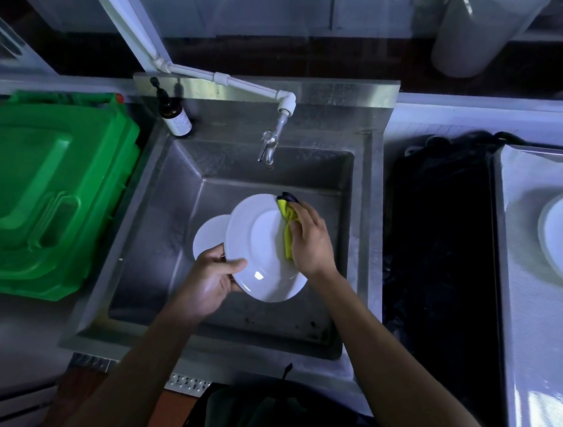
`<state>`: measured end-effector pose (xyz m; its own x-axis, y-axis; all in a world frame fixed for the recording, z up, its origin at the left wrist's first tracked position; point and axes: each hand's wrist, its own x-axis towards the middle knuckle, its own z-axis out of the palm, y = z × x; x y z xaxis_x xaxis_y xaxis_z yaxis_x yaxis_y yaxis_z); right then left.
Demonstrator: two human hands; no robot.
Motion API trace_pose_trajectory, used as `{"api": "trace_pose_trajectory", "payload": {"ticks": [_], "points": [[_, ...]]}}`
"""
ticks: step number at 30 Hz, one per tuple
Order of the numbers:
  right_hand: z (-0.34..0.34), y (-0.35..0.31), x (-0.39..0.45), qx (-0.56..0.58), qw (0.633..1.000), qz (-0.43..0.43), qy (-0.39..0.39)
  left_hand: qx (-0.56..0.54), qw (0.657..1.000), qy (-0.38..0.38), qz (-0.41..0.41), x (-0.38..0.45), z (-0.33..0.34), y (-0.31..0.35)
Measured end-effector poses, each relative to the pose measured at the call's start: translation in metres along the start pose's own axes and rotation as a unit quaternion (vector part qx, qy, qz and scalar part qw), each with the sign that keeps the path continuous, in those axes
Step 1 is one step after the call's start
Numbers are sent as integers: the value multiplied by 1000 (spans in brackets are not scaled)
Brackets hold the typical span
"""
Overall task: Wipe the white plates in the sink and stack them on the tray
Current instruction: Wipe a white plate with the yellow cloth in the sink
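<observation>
Left hand (212, 280) gripping white plate (258, 248) rim above steel sink (164, 187); right hand (309, 239) pressing yellow cloth (287, 233) on it. Second plate (209, 234) beneath. Tray (516, 258) right of sink, holding another plate (562, 238).

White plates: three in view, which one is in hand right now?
The large plate over the sink: left hand grips its rim, right hand presses a yellow cloth on it. Another lies behind it; the third sits on the tray.
</observation>
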<state>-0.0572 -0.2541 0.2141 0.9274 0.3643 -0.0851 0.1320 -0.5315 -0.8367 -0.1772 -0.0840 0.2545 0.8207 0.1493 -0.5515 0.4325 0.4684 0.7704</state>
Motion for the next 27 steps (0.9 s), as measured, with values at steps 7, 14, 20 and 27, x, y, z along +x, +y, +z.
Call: {"api": "trace_pose_trajectory", "payload": {"ticks": [7,14,20,27], "points": [[-1,4,-12,14,999,33,3,-40,999,2,9,4,3,-3],[21,-7,-30,2,1000,0,3,-66,996,60,19,15,8,0],[56,-38,-43,-39,999,-26,26,-89,989,115,29,22,-3,3],[85,-74,-50,-84,994,-57,42,-170,972,160,27,27,-15,12]]}}
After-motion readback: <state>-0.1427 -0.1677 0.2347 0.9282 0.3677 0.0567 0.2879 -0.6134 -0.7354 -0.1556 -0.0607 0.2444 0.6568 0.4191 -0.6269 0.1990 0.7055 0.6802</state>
